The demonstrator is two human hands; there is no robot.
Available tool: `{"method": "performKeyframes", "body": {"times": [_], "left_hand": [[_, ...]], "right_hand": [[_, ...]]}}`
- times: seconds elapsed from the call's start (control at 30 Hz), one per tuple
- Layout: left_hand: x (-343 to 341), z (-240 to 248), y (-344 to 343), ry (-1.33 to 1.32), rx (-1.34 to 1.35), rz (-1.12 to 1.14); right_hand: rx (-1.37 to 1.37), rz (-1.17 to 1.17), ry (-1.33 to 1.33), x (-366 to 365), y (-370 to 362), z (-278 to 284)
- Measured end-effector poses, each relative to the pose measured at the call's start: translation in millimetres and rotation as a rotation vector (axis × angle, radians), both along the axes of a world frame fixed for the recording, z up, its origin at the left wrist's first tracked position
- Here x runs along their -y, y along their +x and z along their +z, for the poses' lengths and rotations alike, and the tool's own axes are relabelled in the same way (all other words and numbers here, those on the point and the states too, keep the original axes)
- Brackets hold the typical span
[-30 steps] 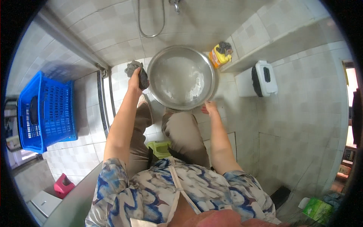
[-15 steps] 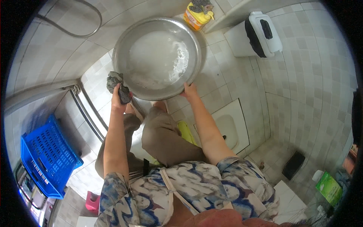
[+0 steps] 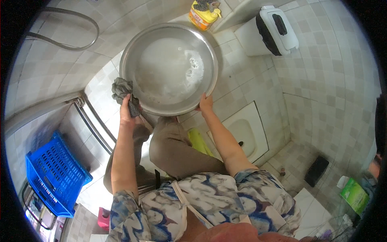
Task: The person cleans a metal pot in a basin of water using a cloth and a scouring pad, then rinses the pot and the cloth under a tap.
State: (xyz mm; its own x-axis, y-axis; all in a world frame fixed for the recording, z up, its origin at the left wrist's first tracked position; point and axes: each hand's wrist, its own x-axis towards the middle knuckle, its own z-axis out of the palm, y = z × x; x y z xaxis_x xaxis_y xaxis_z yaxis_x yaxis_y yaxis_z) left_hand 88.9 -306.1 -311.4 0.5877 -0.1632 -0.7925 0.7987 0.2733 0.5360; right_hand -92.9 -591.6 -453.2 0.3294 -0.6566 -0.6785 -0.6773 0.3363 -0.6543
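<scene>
A large round metal basin (image 3: 210, 76) with cloudy, sudsy water inside is in front of my knees. My right hand (image 3: 206, 104) is closed on its near right rim. At the near left rim, my left hand (image 3: 128, 111) grips a wet, crumpled grey cloth (image 3: 121, 89), bunched up and standing out above the fingers. Some of that hand's fingers are hidden behind the cloth, and I cannot tell whether they also touch the rim. Whether the basin rests on the floor or is raised a little does not show.
Beyond the basin stands a yellow jug (image 3: 201, 19) with a grey scouring pad (image 3: 205, 5) on top. A white bin (image 3: 250, 39) is far right, a squat toilet (image 3: 250, 131) nearer. At left are a blue plastic basket (image 3: 56, 169) and a hose (image 3: 95, 26).
The basin has come nearer to me, and its gap from the yellow jug has widened. Both hands keep their holds. My view has shifted slightly.
</scene>
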Motion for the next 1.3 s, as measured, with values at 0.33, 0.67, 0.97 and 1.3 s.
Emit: {"method": "performKeyframes", "body": {"times": [0.33, 0.67, 0.97, 1.3], "left_hand": [[34.9, 65.5, 3.9, 0.095, 0.221, -0.191], [88.6, 103.0, -3.1, 0.183, 0.419, -0.405], [120.3, 141.3, -31.0, 0.202, 0.380, -0.725], [158.1, 152.8, -78.0, 0.258, 0.574, -0.806]], "right_hand": [[0.058, -0.194, 0.358, -25.1, -20.1, 47.2], [0.130, -0.277, 0.681, -37.9, -48.8, 66.2], [0.105, -0.237, 0.780, -29.6, -102.5, 67.3], [0.110, -0.155, 0.833, -39.0, -129.5, 83.1]]}}
